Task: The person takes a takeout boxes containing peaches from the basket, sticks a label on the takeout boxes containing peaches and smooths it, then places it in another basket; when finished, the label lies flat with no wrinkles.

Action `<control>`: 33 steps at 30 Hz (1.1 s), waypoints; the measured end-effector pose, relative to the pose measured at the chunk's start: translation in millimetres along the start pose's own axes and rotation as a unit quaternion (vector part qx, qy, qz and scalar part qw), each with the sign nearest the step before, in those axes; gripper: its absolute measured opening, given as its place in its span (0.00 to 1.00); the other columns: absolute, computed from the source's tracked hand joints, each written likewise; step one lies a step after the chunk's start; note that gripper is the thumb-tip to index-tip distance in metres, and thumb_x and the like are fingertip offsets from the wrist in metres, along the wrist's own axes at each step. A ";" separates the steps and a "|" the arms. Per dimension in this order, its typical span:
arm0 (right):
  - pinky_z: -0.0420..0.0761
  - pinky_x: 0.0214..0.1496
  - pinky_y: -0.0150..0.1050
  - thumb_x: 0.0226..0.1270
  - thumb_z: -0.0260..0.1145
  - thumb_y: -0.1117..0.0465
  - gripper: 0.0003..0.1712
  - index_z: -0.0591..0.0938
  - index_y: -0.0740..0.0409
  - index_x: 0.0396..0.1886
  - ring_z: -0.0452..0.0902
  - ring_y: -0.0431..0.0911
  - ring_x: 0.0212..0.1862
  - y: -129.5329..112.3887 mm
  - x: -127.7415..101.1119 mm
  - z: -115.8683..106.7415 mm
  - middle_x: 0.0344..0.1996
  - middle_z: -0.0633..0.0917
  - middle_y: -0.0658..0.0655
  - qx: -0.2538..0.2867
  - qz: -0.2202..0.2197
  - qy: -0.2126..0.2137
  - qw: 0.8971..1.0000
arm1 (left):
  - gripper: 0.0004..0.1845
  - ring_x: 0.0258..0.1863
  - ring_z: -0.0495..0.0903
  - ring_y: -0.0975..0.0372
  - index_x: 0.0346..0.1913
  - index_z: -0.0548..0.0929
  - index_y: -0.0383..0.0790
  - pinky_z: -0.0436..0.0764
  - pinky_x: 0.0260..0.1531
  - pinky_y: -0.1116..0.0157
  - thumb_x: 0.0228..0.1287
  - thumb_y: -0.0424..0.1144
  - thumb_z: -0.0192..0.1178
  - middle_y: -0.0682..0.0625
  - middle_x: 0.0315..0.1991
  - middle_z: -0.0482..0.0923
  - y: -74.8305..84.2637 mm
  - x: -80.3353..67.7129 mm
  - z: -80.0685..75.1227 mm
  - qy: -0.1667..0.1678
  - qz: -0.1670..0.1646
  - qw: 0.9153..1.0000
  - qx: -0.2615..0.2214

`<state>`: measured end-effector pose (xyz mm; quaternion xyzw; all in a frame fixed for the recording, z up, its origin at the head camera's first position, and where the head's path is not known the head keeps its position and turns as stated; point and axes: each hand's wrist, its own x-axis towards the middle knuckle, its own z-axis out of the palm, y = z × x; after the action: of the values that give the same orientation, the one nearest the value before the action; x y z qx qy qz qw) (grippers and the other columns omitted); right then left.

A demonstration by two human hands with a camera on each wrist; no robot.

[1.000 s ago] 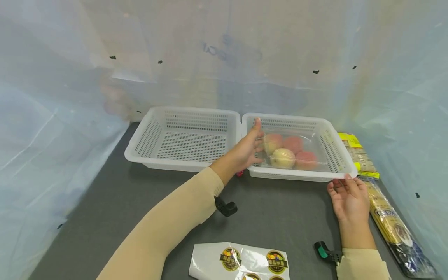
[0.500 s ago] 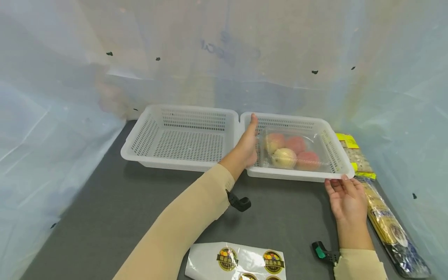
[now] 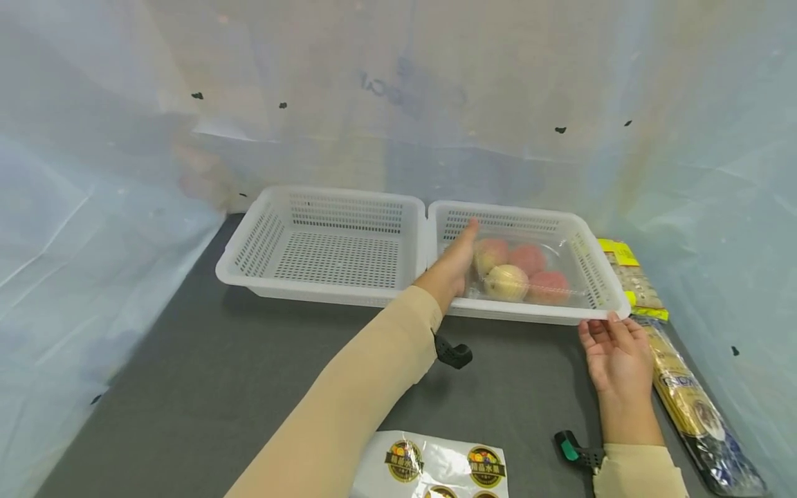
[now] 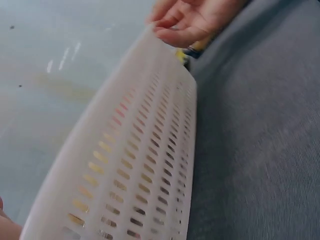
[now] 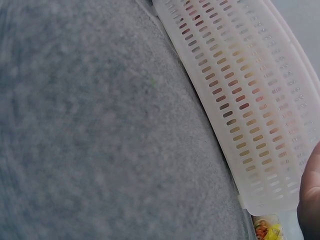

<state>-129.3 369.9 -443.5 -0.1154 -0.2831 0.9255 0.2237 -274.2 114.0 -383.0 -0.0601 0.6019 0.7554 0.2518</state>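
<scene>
My right hand (image 3: 619, 360) grips the front right corner of a white perforated plastic basket (image 3: 519, 312), thumb at the rim and fingers below it. Inside the basket lies a clear plastic box of peaches (image 3: 526, 273), pale yellow and red. My left hand (image 3: 457, 266) reaches over the basket's front left rim, beside the left end of the box, with its thumb straight; its other fingers are mostly hidden. In the left wrist view the right hand (image 4: 192, 22) holds the far end of the rim. The right wrist view shows the basket's slotted side (image 5: 235, 100).
A second white basket (image 3: 339, 259) stands side by side on the left. Yellow-labelled bag (image 3: 635, 277) and a long yellow and dark packet (image 3: 691, 408) lie at the right edge. A sheet of round stickers (image 3: 436, 463) lies in front. Plastic sheeting (image 3: 398, 104) hangs behind.
My left hand has moved right, up against the peach box's left end; its spread fingers, seen earlier, are now mostly out of sight. My right hand keeps its hold on the basket.
</scene>
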 end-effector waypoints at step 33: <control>0.90 0.48 0.51 0.83 0.56 0.77 0.17 0.70 0.66 0.65 0.81 0.56 0.44 -0.9 2.6 -4.5 0.54 0.76 0.67 0.079 0.037 -0.027 0.996 | 0.28 0.42 0.76 0.48 0.63 0.81 0.37 0.82 0.47 0.50 0.67 0.49 0.74 0.37 0.55 0.76 -3.2 -2.9 7.9 0.004 -0.024 0.998 0.064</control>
<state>-129.7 373.9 -446.9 -0.0832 -0.2106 0.9554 0.1896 -268.6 121.0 -382.6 -0.0607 0.6484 0.7090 0.2707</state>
